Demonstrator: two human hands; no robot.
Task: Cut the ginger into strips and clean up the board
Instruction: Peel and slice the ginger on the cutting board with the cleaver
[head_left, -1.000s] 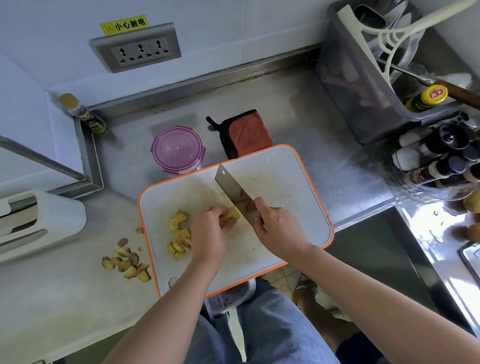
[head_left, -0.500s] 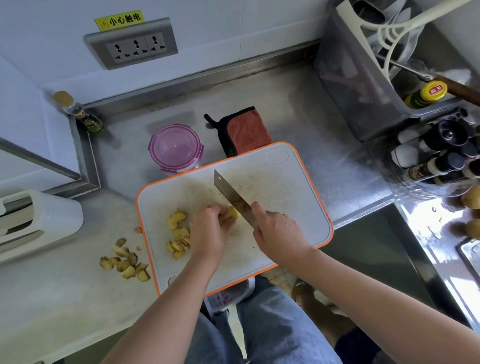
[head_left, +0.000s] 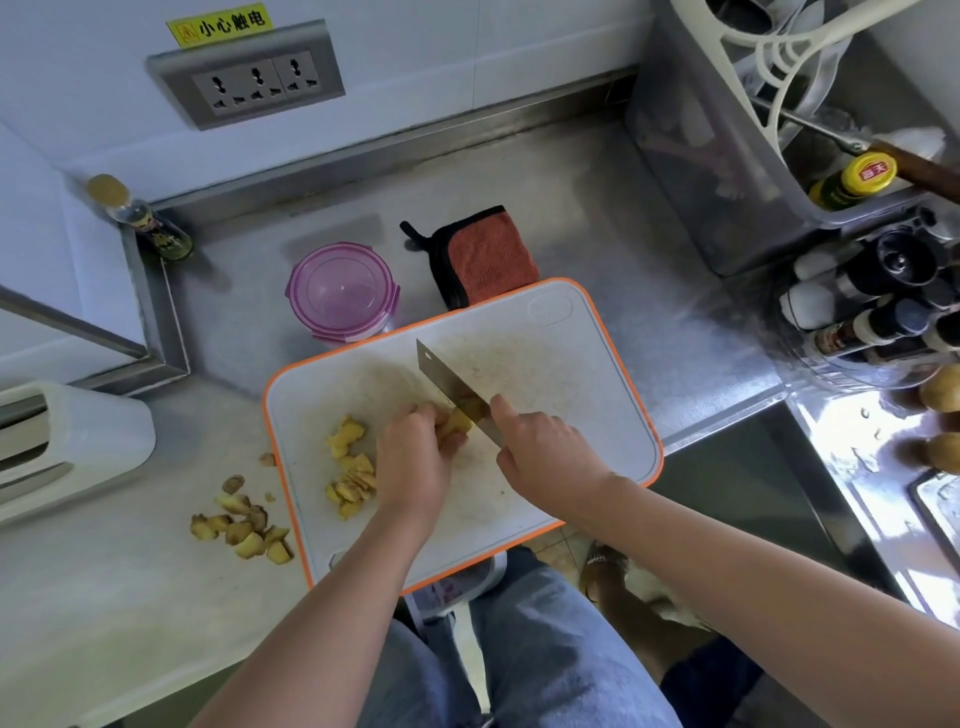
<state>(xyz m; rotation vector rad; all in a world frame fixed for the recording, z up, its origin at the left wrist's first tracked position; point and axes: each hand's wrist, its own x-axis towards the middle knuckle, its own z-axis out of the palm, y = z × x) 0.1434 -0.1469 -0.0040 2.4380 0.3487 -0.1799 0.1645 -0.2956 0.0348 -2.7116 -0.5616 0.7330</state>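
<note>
A white cutting board with an orange rim (head_left: 597, 395) lies on the counter and juts past its front edge. My left hand (head_left: 413, 462) holds a yellow ginger piece (head_left: 457, 422) down on the board with curled fingers. My right hand (head_left: 545, 454) grips the handle of a cleaver (head_left: 449, 384), index finger along the blade's back. The blade stands against the ginger's right side. Cut ginger slices (head_left: 350, 467) lie on the board left of my left hand.
Ginger peel scraps (head_left: 241, 527) lie on the counter left of the board. A purple lidded container (head_left: 343, 291) and an orange cloth (head_left: 485, 254) sit behind the board. A dish rack (head_left: 727, 171) and seasoning bottles (head_left: 872, 312) stand at the right. A small bottle (head_left: 143, 218) stands in the back left corner.
The cleaver blade has shifted slightly along the ginger while both hands stay in place on the board. The view has tilted a little.
</note>
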